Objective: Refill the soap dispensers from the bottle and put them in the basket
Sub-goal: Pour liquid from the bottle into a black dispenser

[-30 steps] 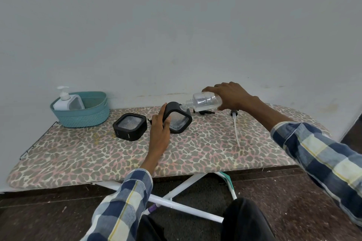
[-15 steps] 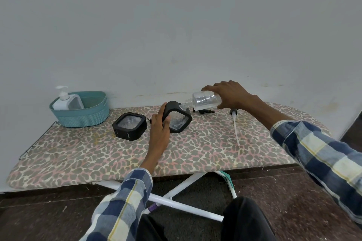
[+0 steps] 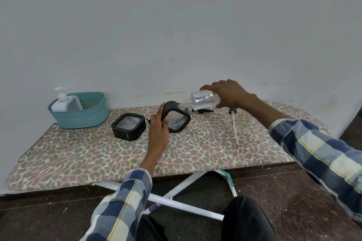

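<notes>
My left hand (image 3: pixel 158 130) grips the left side of a black-framed clear soap dispenser (image 3: pixel 177 118) standing tilted on the ironing board (image 3: pixel 82 154). My right hand (image 3: pixel 228 93) holds a clear bottle (image 3: pixel 203 100) tipped on its side, its neck at the dispenser's top opening. A second black-framed dispenser (image 3: pixel 128 126) lies flat to the left. A teal basket (image 3: pixel 82 115) at the board's far left holds a white pump dispenser (image 3: pixel 65 101).
A pump head with a long white tube (image 3: pixel 234 123) lies on the board to the right of the bottle. A small black pump part (image 3: pixel 202 111) lies behind the tilted dispenser. The wall stands close behind the board; white legs cross below it.
The bottle and both hands stay nearly in place, the bottle's neck held at the dispenser's opening. The view has shifted only slightly.
</notes>
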Available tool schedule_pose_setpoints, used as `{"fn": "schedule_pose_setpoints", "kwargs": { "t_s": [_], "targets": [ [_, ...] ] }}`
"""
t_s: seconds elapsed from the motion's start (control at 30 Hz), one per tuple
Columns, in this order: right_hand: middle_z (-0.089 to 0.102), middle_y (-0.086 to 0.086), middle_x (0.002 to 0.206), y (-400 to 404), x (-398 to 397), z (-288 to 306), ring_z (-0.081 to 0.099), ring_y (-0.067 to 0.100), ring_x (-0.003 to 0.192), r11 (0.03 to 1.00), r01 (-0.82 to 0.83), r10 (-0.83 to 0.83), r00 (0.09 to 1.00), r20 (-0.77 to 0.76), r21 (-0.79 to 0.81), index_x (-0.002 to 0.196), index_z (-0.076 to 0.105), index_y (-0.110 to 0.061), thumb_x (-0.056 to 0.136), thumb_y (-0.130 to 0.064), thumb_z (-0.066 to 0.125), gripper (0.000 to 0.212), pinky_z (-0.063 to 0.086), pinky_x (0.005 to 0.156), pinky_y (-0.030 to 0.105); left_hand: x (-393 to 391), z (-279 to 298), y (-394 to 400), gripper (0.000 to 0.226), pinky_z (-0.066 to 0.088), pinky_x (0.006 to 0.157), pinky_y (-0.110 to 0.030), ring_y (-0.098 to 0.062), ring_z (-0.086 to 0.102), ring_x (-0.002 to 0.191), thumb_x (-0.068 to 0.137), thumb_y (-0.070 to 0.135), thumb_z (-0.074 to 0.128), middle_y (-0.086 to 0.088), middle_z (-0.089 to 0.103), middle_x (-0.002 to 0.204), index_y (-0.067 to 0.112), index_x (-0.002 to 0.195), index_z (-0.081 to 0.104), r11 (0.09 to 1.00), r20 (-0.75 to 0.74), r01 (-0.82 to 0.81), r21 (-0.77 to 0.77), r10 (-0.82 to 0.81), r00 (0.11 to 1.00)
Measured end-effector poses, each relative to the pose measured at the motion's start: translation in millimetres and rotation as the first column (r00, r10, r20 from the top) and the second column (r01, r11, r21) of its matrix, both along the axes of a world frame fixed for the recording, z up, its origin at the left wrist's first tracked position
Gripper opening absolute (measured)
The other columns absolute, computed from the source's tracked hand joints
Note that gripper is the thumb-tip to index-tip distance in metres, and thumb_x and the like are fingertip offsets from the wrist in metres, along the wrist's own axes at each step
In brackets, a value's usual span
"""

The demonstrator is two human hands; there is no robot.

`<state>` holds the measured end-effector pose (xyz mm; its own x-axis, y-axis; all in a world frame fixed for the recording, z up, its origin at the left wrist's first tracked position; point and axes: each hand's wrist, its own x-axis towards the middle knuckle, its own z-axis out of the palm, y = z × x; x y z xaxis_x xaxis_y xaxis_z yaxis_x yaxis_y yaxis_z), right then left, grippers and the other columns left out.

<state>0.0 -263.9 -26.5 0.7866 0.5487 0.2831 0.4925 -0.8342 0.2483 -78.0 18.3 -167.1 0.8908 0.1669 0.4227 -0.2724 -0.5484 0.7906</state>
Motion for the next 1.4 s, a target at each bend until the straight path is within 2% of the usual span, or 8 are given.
{"fn": "schedule_pose_setpoints", "kwargs": {
  "t_s": [0.2,0.27,0.33,0.47,0.93,1.2,1.4],
  "targets": [
    [0.069,-0.004,0.107,-1.5,2.5,-3.4,0.065,0.023,0.097,1.0,-0.002,0.002,1.0,0.003,0.009,0.146,0.047,-0.043,0.078,-0.031,0.085,0.079,0.043,0.075,0.034,0.9,-1.4,-0.2,0.051,0.04,0.08,-0.018,-0.009,0.053,0.106,0.114,0.051,0.034,-0.001,0.046,0.136,0.049,0.164,0.025,1.0,0.01,-0.008,0.011,0.008,1.0],
    [0.069,-0.004,0.108,-2.2,2.9,-5.3,0.065,0.023,0.098,1.0,-0.002,0.002,1.0,0.001,0.019,0.147,0.047,-0.043,0.078,-0.033,0.086,0.08,0.041,0.077,0.033,0.5,-0.7,-0.7,0.051,0.039,0.08,-0.018,-0.006,0.053,0.102,0.114,0.052,0.033,-0.001,0.046,0.135,0.051,0.164,0.024,1.0,0.008,-0.009,0.011,0.008,1.0],
    [0.07,-0.004,0.109,-2.8,3.1,-5.9,0.065,0.023,0.098,1.0,-0.001,0.001,1.0,0.005,0.022,0.148,0.046,-0.043,0.078,-0.034,0.087,0.081,0.04,0.078,0.033,-0.6,-0.1,-1.7,0.051,0.037,0.077,-0.013,0.007,0.049,0.1,0.114,0.053,0.032,0.001,0.045,0.133,0.05,0.164,0.025,1.0,0.008,-0.012,0.018,0.012,1.0],
    [0.069,-0.004,0.11,-2.6,2.9,-5.1,0.065,0.023,0.098,1.0,0.001,-0.001,1.0,0.012,0.007,0.148,0.046,-0.042,0.078,-0.032,0.086,0.081,0.038,0.077,0.032,-0.9,0.9,-1.7,0.052,0.034,0.077,-0.009,0.012,0.046,0.098,0.114,0.05,0.033,0.002,0.043,0.135,0.048,0.165,0.025,1.0,0.003,-0.01,0.016,0.01,1.0],
    [0.067,-0.005,0.104,-2.2,3.6,-4.2,0.063,0.022,0.095,1.0,-0.004,0.004,0.999,0.032,-0.001,0.148,0.047,-0.041,0.078,-0.028,0.084,0.08,0.034,0.075,0.032,-0.3,1.1,-1.5,0.051,0.034,0.076,-0.007,0.012,0.046,0.096,0.114,0.049,0.034,0.005,0.042,0.133,0.048,0.165,0.025,1.0,0.003,-0.01,0.023,0.01,1.0],
    [0.068,-0.006,0.105,-2.5,5.9,-5.0,0.064,0.021,0.096,1.0,-0.002,0.003,0.999,0.038,-0.003,0.147,0.046,-0.043,0.079,-0.032,0.084,0.079,0.034,0.075,0.032,-1.8,1.5,-1.9,0.051,0.037,0.077,-0.011,0.008,0.048,0.1,0.114,0.052,0.034,0.003,0.044,0.134,0.05,0.164,0.027,1.0,0.003,-0.009,0.005,0.009,1.0],
    [0.067,-0.006,0.106,-2.4,6.8,-6.7,0.063,0.021,0.097,1.0,0.01,-0.011,1.0,0.03,0.002,0.147,0.045,-0.044,0.078,-0.033,0.085,0.081,0.034,0.075,0.032,-3.0,3.1,-3.0,0.05,0.036,0.076,-0.009,0.012,0.047,0.099,0.114,0.048,0.035,0.005,0.043,0.132,0.049,0.164,0.027,1.0,-0.006,-0.017,0.009,0.017,1.0]
  ]
}}
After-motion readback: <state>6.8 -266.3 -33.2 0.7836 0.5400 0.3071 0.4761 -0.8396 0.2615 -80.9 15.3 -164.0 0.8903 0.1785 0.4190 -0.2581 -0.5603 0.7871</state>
